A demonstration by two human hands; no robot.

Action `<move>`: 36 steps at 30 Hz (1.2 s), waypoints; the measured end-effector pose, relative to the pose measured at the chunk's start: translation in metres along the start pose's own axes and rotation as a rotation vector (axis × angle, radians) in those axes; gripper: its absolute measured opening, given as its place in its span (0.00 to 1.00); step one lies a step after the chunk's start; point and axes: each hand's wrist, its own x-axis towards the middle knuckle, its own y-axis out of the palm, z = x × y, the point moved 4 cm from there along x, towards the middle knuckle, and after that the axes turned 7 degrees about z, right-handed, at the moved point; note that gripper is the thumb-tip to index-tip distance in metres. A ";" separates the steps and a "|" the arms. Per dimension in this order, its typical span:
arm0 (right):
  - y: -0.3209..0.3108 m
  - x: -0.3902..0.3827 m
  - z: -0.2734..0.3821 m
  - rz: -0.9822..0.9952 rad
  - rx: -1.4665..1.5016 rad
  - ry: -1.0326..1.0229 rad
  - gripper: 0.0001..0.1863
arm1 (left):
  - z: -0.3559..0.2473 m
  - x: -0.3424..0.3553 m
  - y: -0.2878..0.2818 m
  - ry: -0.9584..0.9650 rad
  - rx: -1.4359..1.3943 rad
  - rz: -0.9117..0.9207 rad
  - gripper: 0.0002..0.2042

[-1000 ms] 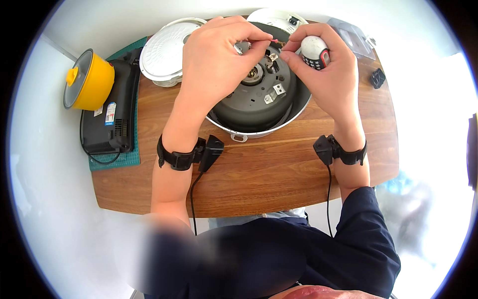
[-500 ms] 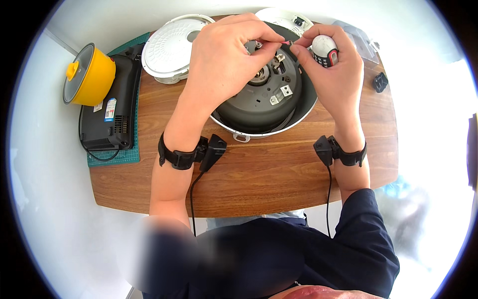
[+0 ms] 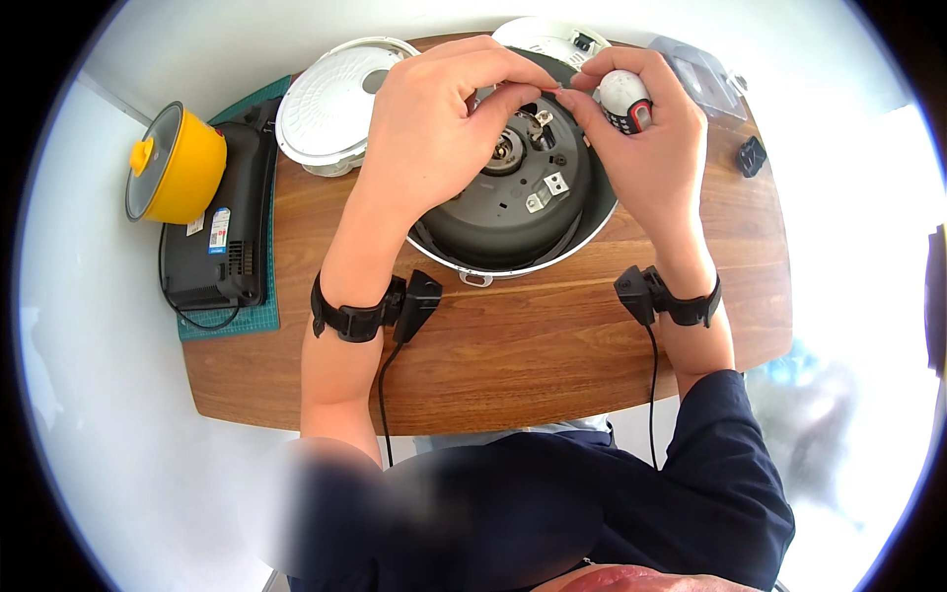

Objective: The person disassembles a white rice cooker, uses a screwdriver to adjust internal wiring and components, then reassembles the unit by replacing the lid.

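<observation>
My left hand [image 3: 431, 133] pinches a small pink piece, perhaps a wire [image 3: 555, 91], above a dark grey round appliance base [image 3: 515, 212] with metal brackets and a central fitting. My right hand [image 3: 651, 158] curls round a white, rounded handle with a black and red band [image 3: 623, 94], its thumb and forefinger close by the same pink piece; whether they grip it is too small to tell. The base sits inside a wide silver-rimmed shell [image 3: 466, 267]. Both wrists wear black strapped devices with cables.
On the wooden table [image 3: 523, 355] are a white round lid [image 3: 326, 104], another white part [image 3: 533, 35], a clear plastic box [image 3: 705, 84] and a black part [image 3: 750, 156]. A yellow pot [image 3: 182, 173] stands on a black appliance [image 3: 212, 266] over a green mat [image 3: 222, 321] at left.
Both hands stay close together at the pink piece. They have shifted slightly down and left since half a second ago, along with much of the scene in view.
</observation>
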 end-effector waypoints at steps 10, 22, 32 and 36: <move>-0.003 -0.002 0.010 0.097 0.015 0.115 0.13 | -0.005 0.001 0.002 -0.017 -0.027 0.026 0.09; -0.007 -0.005 0.017 0.164 0.149 0.197 0.14 | -0.002 -0.003 0.001 0.116 -0.035 0.013 0.07; -0.007 -0.002 0.013 0.191 0.042 0.196 0.11 | -0.002 -0.006 0.002 -0.129 -0.003 0.070 0.07; -0.007 -0.002 0.014 0.203 0.029 0.193 0.11 | -0.002 -0.006 0.003 -0.208 0.020 0.111 0.07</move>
